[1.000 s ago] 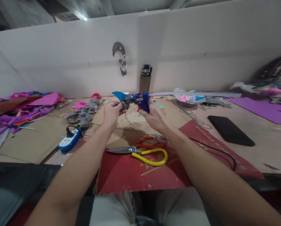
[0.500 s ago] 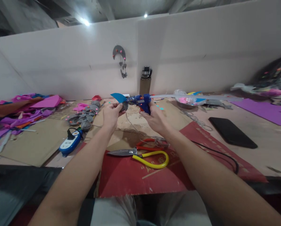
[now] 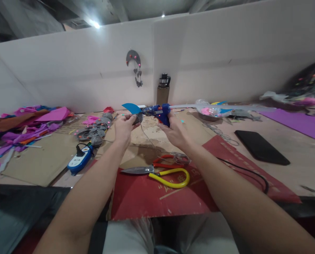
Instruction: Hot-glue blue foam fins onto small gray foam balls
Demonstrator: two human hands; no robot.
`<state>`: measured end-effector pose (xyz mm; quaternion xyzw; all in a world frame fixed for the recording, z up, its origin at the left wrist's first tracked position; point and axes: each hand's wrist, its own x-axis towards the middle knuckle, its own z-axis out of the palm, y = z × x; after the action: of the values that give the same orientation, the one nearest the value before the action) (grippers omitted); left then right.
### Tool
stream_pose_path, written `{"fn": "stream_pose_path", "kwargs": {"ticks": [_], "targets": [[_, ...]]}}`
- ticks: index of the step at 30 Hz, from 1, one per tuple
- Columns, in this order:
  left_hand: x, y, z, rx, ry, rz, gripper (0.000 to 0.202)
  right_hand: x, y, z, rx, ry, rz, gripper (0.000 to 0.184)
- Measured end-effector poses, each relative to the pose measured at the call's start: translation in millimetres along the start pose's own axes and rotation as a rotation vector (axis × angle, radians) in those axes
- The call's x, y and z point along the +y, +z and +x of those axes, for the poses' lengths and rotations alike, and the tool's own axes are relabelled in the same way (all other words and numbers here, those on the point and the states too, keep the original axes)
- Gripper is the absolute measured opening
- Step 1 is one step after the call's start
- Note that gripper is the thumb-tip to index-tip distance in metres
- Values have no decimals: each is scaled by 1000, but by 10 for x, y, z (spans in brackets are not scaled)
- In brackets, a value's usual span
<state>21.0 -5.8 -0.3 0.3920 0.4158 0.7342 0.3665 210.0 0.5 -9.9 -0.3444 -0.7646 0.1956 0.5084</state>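
My right hand (image 3: 174,131) grips a blue hot glue gun (image 3: 160,112) with a small red light, its nozzle pointing left. My left hand (image 3: 124,127) pinches a small craft piece with a blue foam crescent (image 3: 131,107) on top and a grey part below, held right at the nozzle. A thin wire hangs down from the piece toward a coil of wire (image 3: 179,158) on the red sheet (image 3: 152,194). Both hands are raised above the cardboard in the middle of the table.
Scissors with yellow and red handles (image 3: 162,172) lie on the red sheet. A blue-white power strip (image 3: 79,158) sits left, grey foam pieces (image 3: 95,128) behind it, pink and purple foam scraps (image 3: 22,123) far left. A black phone (image 3: 261,147), a metal bowl (image 3: 211,113) and a bottle (image 3: 163,90) stand right and back.
Both hands, with the glue gun and the blue piece, have stayed together and shifted only slightly; the view tilted a little.
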Motion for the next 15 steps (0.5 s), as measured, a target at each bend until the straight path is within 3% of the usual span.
{"fn": "stream_pose_path", "kwargs": {"ticks": [15], "targets": [[58, 8, -18, 18, -11, -29, 17, -17, -37, 7, 14, 15, -11, 36]]}}
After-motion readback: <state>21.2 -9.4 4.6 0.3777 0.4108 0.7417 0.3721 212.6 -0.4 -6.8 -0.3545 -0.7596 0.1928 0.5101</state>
